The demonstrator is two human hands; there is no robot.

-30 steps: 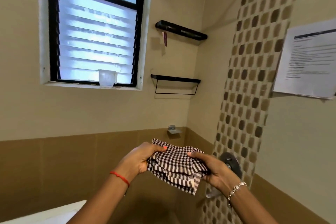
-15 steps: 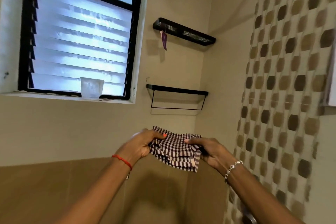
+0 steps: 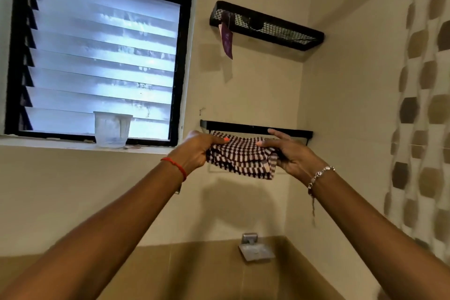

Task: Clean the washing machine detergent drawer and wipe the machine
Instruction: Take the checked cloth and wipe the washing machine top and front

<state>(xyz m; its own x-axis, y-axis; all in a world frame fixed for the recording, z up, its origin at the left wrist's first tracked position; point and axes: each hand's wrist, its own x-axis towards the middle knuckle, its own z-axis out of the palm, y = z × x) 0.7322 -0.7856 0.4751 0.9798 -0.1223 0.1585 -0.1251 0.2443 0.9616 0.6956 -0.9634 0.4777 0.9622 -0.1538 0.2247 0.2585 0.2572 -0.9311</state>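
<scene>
the folded checked cloth (image 3: 241, 158) is up at the wall, just in front of the black towel rack (image 3: 255, 127). the left grip (image 3: 197, 148) and right grip (image 3: 292, 153) each pinch one end of it, thumb on top. a purple tag (image 3: 227, 40) hangs from the mesh shelf (image 3: 280, 29); its print is too blurred to read.

louvred window (image 3: 102, 61) left | 2 black shelves: upper shelf (image 3: 266, 25), lower shelf (image 3: 255, 126) | beige walls
</scene>
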